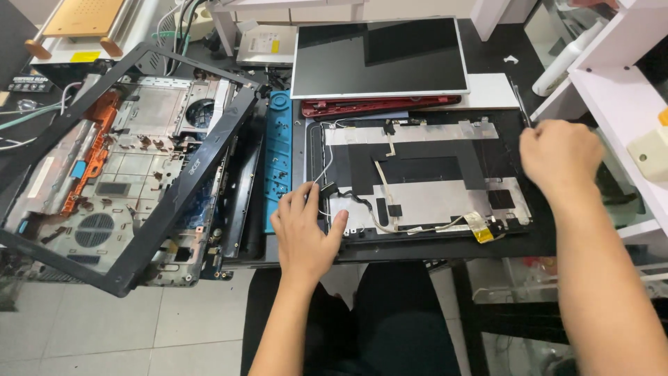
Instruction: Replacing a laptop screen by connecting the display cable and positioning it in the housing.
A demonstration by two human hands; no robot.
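A laptop lid back cover [417, 181] lies open side up on the dark table, lined with silver foil, black tape and thin cables. My left hand [306, 226] rests flat on its near left corner, fingers spread beside a white cable. My right hand [560, 153] is closed into a fist at the cover's far right edge, next to a thin dark tool [520, 101]; whether it grips the tool I cannot tell.
A bare screen panel [379, 59] lies behind the cover, over a red lid part [376, 106]. A black screen bezel [174, 181] leans over a stripped laptop base [118, 174] at left. A blue tray [278, 153] sits between. White shelving [612, 83] stands at right.
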